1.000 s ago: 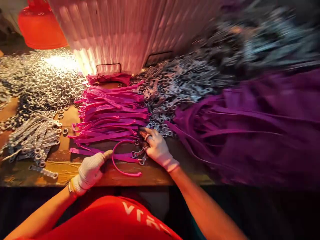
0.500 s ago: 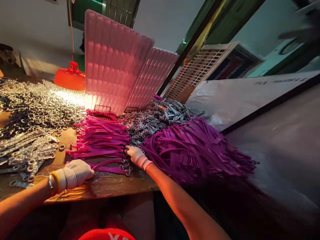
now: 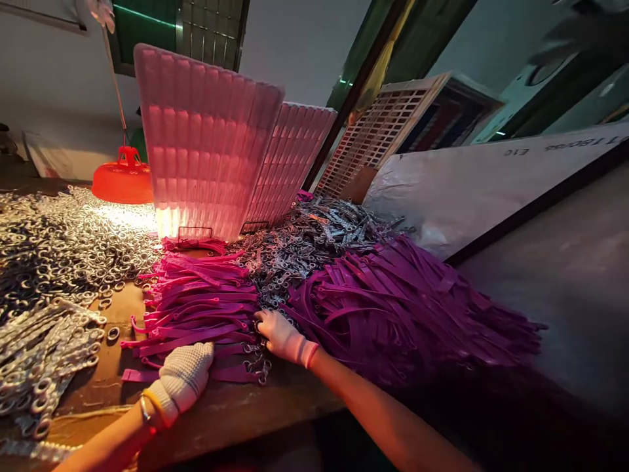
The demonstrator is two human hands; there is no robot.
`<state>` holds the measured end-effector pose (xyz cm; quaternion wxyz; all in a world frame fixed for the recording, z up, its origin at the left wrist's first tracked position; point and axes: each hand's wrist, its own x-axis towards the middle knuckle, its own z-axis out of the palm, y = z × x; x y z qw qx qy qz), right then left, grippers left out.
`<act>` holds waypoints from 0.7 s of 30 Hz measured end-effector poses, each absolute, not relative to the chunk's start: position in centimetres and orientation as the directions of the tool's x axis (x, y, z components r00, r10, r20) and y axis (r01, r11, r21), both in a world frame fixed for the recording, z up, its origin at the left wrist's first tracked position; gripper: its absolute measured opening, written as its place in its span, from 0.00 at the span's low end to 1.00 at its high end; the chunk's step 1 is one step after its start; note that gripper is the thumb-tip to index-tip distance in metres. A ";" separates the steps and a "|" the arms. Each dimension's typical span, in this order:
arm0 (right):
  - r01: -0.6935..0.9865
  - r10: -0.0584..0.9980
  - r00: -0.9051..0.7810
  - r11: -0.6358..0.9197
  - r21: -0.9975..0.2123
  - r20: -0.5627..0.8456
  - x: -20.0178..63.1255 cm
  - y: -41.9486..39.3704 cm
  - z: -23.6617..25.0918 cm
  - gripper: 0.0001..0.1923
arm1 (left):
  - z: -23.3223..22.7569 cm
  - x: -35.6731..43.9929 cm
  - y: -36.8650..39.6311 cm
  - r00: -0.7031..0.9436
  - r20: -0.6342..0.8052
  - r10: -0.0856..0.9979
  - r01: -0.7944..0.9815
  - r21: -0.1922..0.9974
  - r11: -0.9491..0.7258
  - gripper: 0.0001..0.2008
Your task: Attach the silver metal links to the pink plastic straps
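Loose metal rings (image 3: 63, 242) lie left of the pink strap stack (image 3: 196, 305) on the table (image 3: 236, 413). Left hand (image 3: 183, 380), gloved, fingers flat on the stack's near edge, holding nothing. Right hand (image 3: 282, 336), fingers curled at the stack's right end; grasp unclear. Purple straps (image 3: 403, 308) lie right of it.

One head-worn view — looking forward and down, close over the workbench (image 3: 236, 413); no second view.

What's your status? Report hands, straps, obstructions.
Left gloved hand flat on the pink rubber straps. Right gloved hand at their metal-ringed ends, grip unclear. Loose silver metal rings and purple strap heap crowd both sides.
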<state>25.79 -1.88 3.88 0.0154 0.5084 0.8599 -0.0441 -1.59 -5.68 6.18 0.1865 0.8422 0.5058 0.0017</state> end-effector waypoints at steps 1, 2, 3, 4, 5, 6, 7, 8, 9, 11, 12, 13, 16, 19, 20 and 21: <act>0.878 0.879 -0.475 0.469 -0.100 -0.042 26.2 -2.0 3.7 0.17 | 5.9 -1.0 -5.4 0.484 -0.219 0.847 0.859 0.302 -0.413 0.21; 0.879 0.888 -0.461 0.455 -0.144 -0.006 26.6 -2.1 3.6 0.19 | 5.8 -0.7 -5.3 0.484 -0.245 0.840 0.864 0.290 -0.413 0.20; 0.879 0.898 -0.438 0.436 -0.191 0.037 27.1 -2.3 3.4 0.20 | 5.6 -0.6 -5.2 0.487 -0.261 0.834 0.865 0.278 -0.418 0.19; 0.879 0.911 -0.404 0.412 -0.239 0.085 27.6 -2.6 3.3 0.21 | 5.6 -0.7 -5.1 0.498 -0.271 0.824 0.861 0.269 -0.432 0.18; 0.878 0.923 -0.361 0.385 -0.285 0.134 28.0 -2.9 3.1 0.23 | 5.6 -0.9 -5.2 0.513 -0.267 0.816 0.852 0.275 -0.446 0.17; 0.878 0.932 -0.315 0.358 -0.320 0.179 28.2 -3.1 2.9 0.24 | 5.7 -1.2 -5.3 0.533 -0.246 0.810 0.833 0.319 -0.451 0.17; 0.863 0.938 -0.262 0.333 -0.380 0.226 28.1 -3.4 2.7 0.24 | 5.9 -1.5 -5.4 0.548 -0.210 0.809 0.802 0.408 -0.437 0.16; 0.830 0.941 -0.209 0.315 -0.461 0.267 27.8 -3.7 2.5 0.25 | 6.2 -1.8 -5.6 0.553 -0.169 0.816 0.747 0.534 -0.396 0.15; 0.777 0.941 -0.164 0.308 -0.549 0.296 27.1 -4.1 2.4 0.26 | 6.6 -1.9 -5.8 0.547 -0.133 0.826 0.662 0.673 -0.330 0.15; 0.639 0.941 -0.111 0.314 -0.702 0.319 24.9 -4.7 2.6 0.28 | 7.5 -1.7 -6.1 0.520 -0.100 0.849 0.443 0.881 -0.168 0.18; 0.552 0.945 -0.097 0.313 -0.773 0.313 23.5 -5.2 3.0 0.28 | 8.0 -1.5 -6.3 0.510 -0.100 0.855 0.364 0.925 -0.108 0.20; 0.474 0.950 -0.101 0.306 -0.826 0.295 22.0 -5.6 3.5 0.27 | 8.4 -1.2 -6.4 0.500 -0.093 0.861 0.313 0.946 -0.079 0.22; 0.188 0.965 -0.178 0.226 -0.956 0.193 18.1 -7.1 5.9 0.24 | 8.8 -0.4 -6.5 0.489 -0.018 0.872 0.225 0.969 -0.106 0.22; 0.191 0.935 -0.312 0.236 -0.953 0.169 16.3 -8.1 8.3 0.26 | 7.9 0.1 -6.7 0.512 0.019 0.859 0.176 0.976 -0.126 0.17; 0.234 0.921 -0.348 0.264 -0.936 0.173 16.1 -8.3 8.8 0.25 | 7.5 0.3 -6.8 0.501 0.001 0.865 0.197 0.974 -0.115 0.15; 0.276 0.907 -0.382 0.294 -0.915 0.177 16.1 -8.4 9.2 0.24 | 7.1 0.5 -6.9 0.483 -0.030 0.875 0.232 0.968 -0.095 0.12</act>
